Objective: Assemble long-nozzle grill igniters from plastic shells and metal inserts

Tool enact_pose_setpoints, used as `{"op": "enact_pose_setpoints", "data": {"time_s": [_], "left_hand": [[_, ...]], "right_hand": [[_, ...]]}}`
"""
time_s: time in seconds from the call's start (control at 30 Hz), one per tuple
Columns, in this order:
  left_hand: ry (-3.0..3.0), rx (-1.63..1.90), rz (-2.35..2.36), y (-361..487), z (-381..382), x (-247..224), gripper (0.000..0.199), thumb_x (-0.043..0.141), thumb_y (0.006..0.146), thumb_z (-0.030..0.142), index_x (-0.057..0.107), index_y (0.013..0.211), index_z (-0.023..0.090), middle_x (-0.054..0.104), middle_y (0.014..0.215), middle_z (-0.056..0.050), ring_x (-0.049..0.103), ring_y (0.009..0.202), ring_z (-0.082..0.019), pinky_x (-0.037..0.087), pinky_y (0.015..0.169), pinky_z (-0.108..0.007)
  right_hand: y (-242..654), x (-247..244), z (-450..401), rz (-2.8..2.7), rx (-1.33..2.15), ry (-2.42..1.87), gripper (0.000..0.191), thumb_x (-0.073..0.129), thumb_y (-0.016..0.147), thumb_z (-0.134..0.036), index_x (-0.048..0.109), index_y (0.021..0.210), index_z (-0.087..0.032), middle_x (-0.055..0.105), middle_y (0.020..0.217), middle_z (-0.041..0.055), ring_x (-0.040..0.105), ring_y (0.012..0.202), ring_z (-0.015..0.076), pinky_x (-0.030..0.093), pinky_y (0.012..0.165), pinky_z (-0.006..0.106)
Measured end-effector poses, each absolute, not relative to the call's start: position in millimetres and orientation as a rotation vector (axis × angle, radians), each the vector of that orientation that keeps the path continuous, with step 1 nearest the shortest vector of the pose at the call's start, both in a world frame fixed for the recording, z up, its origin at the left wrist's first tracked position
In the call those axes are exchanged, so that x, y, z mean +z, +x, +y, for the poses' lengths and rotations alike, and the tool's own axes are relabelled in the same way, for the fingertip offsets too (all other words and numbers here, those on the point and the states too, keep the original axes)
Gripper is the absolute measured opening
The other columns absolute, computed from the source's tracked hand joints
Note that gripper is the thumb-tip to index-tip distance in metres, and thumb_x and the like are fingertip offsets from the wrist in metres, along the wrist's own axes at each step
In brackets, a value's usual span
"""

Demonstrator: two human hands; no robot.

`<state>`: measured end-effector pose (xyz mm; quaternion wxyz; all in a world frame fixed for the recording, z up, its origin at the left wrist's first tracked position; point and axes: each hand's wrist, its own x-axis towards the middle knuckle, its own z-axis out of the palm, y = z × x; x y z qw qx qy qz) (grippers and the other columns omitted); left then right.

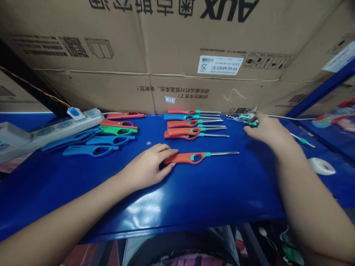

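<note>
My left hand (151, 166) is closed round the handle end of an orange-red lighter (183, 158), which lies on the blue table with its metal rod pointing right. Farther right, my right hand (262, 129) reaches to a small pile of green and white parts (244, 118) near the cardboard; its fingertips are at the pile, and what they pinch is too small to make out. Behind the held lighter, several red, orange and blue lighters (183, 123) with metal rods lie in a row. A few tiny screws (149, 143) lie beyond my left hand.
Several red, green and blue handle shells (104, 140) lie at the left beside a white power strip (61, 129). Cardboard (111, 81) stands along the back of the blue table (210, 195). At the right are a loose metal rod (302, 140) and a white object (321, 166).
</note>
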<state>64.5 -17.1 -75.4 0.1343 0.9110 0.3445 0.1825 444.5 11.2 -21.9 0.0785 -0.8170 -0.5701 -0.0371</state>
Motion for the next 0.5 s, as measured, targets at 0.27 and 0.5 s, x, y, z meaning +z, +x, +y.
{"op": "enact_pose_setpoints", "data": {"time_s": [0.27,0.5], "left_hand": [[2.690,0.505,0.994,67.1,-21.0,-70.4,0.036,0.054,0.098,0.028,0.064,0.130,0.016,0.067,0.117,-0.012,0.063,0.108,-0.027,0.053,0.097,-0.044],[2.625,0.521,0.890,71.3,-31.4,-75.4,0.033,0.053,0.101,0.029,0.064,0.129,0.017,0.066,0.113,-0.011,0.061,0.106,-0.024,0.054,0.095,-0.039]], "right_hand": [[419.7,-10.7,4.4,-1.317,-0.256,-1.538,0.028,0.057,0.088,-0.043,0.046,0.070,-0.025,0.046,0.069,0.0004,0.046,0.064,0.0163,0.039,0.068,0.033],[327.3,-32.6,-1.9,-1.395,0.614,-0.980,0.030,0.063,0.091,-0.053,0.057,0.100,-0.025,0.066,0.097,0.0029,0.066,0.063,0.0122,0.053,0.047,0.024]]}}
